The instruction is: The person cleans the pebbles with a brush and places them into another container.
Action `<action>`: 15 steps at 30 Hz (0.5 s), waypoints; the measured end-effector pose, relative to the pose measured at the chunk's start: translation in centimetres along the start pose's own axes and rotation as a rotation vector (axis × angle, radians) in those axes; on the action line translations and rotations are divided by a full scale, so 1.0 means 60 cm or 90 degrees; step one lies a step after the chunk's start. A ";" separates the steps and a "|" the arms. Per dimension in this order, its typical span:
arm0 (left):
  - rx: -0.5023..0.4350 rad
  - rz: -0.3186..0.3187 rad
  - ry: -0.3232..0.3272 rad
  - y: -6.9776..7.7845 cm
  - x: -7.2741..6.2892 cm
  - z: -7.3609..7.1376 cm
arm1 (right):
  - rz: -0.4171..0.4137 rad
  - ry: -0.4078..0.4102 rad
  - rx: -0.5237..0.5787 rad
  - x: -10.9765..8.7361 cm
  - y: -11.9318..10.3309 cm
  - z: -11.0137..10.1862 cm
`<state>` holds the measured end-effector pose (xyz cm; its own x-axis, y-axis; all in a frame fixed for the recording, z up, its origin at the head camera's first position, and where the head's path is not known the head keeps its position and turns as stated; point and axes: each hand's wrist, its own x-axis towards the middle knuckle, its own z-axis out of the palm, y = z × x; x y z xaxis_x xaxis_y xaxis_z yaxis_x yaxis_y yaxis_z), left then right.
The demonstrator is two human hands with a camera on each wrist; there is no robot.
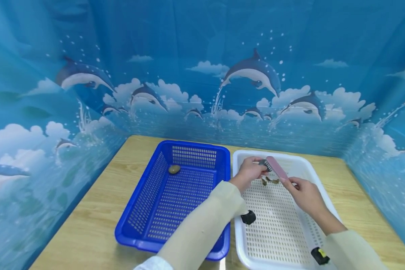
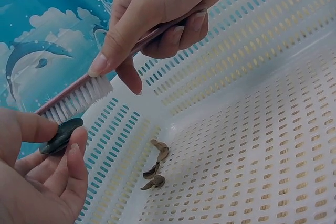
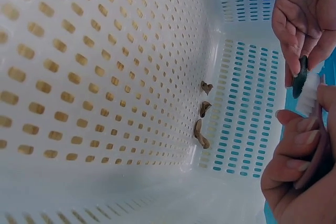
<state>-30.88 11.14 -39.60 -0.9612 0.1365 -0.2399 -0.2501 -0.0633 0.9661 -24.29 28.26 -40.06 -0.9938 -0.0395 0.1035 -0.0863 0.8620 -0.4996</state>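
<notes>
My left hand (image 1: 251,171) pinches a dark, smooth, flattish oval object (image 2: 62,136) between thumb and fingers; whether it is a stone or a shell I cannot tell. My right hand (image 1: 305,195) grips the handle of a pink brush (image 1: 276,167), thumb along its back. Its white bristles (image 2: 79,98) face the dark object and, in the right wrist view, meet its side. Both hands are above the far end of a white perforated basket (image 1: 276,225). Several small brown curled pieces (image 2: 160,150) lie on that basket's floor below them.
To the left stands a blue perforated basket (image 1: 131,242), with one olive-brown oval object (image 1: 174,169) near its far left corner. Both baskets rest on a wooden table (image 1: 87,228). A blue curtain (image 1: 189,75) printed with dolphins encloses the back and sides.
</notes>
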 end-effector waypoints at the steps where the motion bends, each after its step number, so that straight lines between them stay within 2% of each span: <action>1: -0.001 0.000 0.001 0.000 0.000 0.001 | -0.005 0.002 0.000 0.000 0.001 0.001; 5: 0.022 -0.003 -0.007 -0.001 0.001 0.003 | -0.018 0.008 0.003 0.000 0.002 0.004; 15: 0.072 -0.001 -0.067 -0.005 0.003 0.007 | -0.023 0.013 -0.008 0.000 -0.001 0.001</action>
<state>-30.91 11.59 -39.91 -0.9418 0.2402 -0.2351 -0.2304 0.0480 0.9719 -24.27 28.21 -40.10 -0.9885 -0.0601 0.1390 -0.1208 0.8667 -0.4840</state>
